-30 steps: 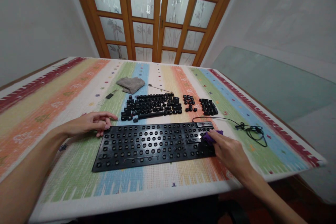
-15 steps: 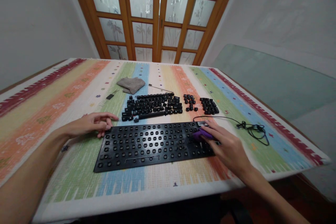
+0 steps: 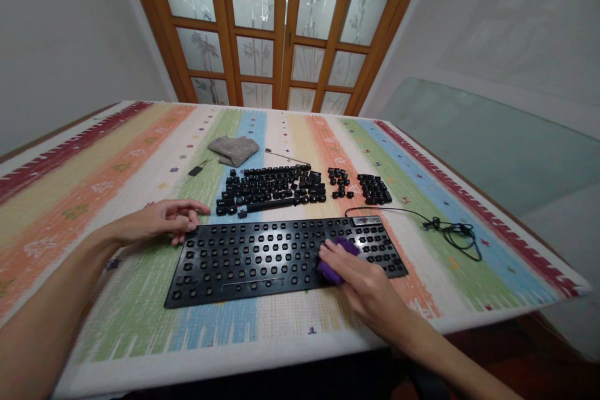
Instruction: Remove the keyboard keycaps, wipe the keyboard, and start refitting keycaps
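Shifted left along the black keyboard base (image 3: 269,257) since a second ago, the right hand (image 3: 368,281) holds a purple cloth (image 3: 347,246) bunched beneath its fingers. The left hand (image 3: 164,220), fingers half curled, touches the base's far left corner; whether it grips, I cannot tell. The base lies on the striped tablecloth (image 3: 300,319), near the loose keycaps (image 3: 274,185).

Wood-framed glass doors (image 3: 279,44), pale walls (image 3: 510,19), striped tablecloth (image 3: 300,319)
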`<state>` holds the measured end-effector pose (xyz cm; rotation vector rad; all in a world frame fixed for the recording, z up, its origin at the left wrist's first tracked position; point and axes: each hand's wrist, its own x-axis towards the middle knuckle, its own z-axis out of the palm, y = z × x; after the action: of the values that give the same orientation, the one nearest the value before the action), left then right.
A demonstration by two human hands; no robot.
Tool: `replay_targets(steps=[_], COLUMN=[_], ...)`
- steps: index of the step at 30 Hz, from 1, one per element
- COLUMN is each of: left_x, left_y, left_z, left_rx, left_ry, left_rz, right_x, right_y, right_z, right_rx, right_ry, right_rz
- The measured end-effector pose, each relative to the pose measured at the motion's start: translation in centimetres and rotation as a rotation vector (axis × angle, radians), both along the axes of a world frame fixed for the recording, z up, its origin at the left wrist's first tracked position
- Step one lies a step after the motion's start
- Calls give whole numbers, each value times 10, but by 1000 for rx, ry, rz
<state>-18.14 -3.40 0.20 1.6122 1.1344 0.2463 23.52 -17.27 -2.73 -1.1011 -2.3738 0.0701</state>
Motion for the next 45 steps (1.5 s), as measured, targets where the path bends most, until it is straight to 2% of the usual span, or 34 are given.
replay_targets(steps=[3,7,9,12,16,22,26,31,36,40,42,45], left_x=[-1,0,0,1,1,1,1,2,2,-2,-2,-1], left_y=[0,1,1,0,0,0,0,-1,-2,0,1,-1], left_z=[0,0,0,1,2,0,0,3,2,-4,-6,-4], left_rx=[9,5,-8,-20,-9,-16,-20,-3,-6,-11,-15,-24], left_ry=[6,-5,-8,-10,-3,-14,-12,-1,-17,-67,-86,-89], left_rz=[-3,-3,3,14,10,19,25,11,11,5,11,25], right_x=[-8,-5,-6,-17,-35,-50,-60,-63,-47,-33,-30,-37], right_y=[0,6,6,1,-4,2,10,27,33,30,31,37], right_z=[12,25,23,10,-7,-6,-7,8,30,36,38,42], right_rx=[-1,160,171,101,116,75,82,46,100,-31,-87,-150], right_ry=[16,-1,-41,-122,-182,-79,-99,-131,-310,-459,-515,-491], right_rz=[45,-198,-247,-197,-155,8,113,183,40,-70,-39,25])
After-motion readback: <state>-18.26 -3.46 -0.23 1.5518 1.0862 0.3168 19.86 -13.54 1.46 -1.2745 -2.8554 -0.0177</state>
